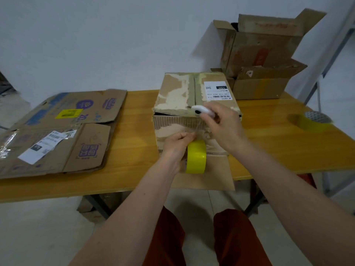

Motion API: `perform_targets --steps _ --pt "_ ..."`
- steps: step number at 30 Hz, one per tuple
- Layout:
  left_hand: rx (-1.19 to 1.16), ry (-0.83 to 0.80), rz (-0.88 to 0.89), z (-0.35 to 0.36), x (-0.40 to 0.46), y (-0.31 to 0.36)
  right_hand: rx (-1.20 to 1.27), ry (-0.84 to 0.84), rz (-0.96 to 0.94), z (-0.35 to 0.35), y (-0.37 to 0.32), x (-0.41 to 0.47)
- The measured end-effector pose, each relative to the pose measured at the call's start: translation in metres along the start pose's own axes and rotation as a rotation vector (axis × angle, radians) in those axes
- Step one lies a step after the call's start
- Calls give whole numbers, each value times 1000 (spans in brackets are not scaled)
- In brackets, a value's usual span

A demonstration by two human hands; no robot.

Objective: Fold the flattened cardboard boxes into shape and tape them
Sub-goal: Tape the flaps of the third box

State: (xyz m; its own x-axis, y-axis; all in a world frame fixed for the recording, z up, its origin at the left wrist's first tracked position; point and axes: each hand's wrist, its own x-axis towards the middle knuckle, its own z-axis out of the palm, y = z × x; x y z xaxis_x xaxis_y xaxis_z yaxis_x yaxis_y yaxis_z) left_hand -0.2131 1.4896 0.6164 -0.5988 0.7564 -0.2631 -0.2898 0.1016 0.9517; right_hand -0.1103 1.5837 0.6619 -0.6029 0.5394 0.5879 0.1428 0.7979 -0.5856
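Head view: one box (194, 104) stands folded on the bench (132, 135); left hand (177, 144) pinches tape beside the yellow roll (196, 157), right hand (222, 125) grips a white cutter (201, 110) just above. Flattened boxes (63, 129) left of both grips wait unfolded.

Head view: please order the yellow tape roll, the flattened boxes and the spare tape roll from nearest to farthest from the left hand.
1. Yellow tape roll: beside the left hand, against the box front.
2. Flattened boxes: on the table's left.
3. Spare tape roll: far right.
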Motion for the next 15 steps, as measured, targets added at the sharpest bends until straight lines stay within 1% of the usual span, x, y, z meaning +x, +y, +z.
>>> perform_targets --steps 2,4,7,12,15 --pt "-6 1 -2 0 1 0 -201 -38 -121 0 6 -15" --pt "-8 13 -9 -1 2 0 -327 -85 -164 2 13 -24" --pt "0 9 -19 0 2 2 -411 -93 -162 5 15 -26" --pt "15 -1 -29 -3 3 6 -544 -64 -232 5 11 -25" --pt "42 13 -31 -4 4 6 -589 -39 -172 -7 19 -31"
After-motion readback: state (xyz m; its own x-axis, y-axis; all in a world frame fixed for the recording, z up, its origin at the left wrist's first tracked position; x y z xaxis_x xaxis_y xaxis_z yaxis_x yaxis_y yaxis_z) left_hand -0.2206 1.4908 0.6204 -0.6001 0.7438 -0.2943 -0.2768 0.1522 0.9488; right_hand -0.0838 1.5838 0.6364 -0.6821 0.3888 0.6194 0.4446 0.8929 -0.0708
